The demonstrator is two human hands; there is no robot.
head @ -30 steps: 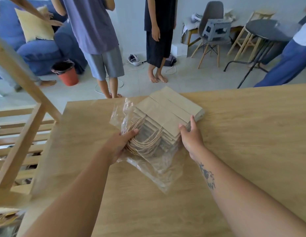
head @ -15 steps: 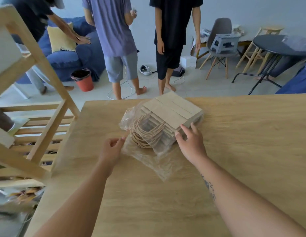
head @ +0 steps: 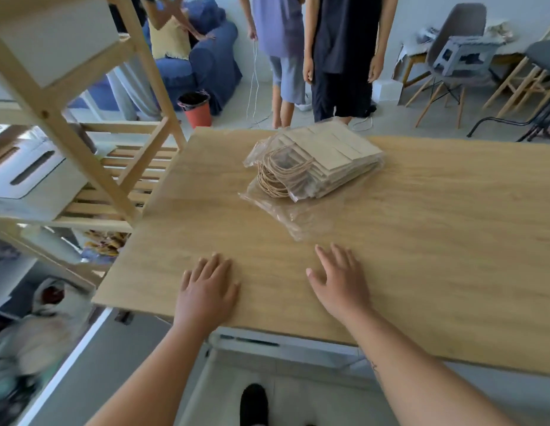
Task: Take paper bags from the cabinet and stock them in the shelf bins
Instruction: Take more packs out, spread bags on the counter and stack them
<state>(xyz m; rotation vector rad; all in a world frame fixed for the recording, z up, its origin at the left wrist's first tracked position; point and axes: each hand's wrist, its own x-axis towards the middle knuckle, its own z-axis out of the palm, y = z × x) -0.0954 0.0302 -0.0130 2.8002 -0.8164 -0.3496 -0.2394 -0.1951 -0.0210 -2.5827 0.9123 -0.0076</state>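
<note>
Currently: paper bags (head: 326, 161), one plastic-wrapped bundle, on table (head: 452, 241) toward its far edge; left hand (head: 206, 290) and right hand (head: 338, 281) flat, empty, fingers spread, at its near edge (advice: strip wrap (head: 286, 213) first, then carry stack to shelf (head: 83, 149) left of table).

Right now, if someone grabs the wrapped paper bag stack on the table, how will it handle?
Paper bag stack looks flat and thick: probably stiff, fairly heavy. Plastic wrap lies loose and empty at the near end: likely slippery, bags may slide out. Twine handles would probably flop.
</note>
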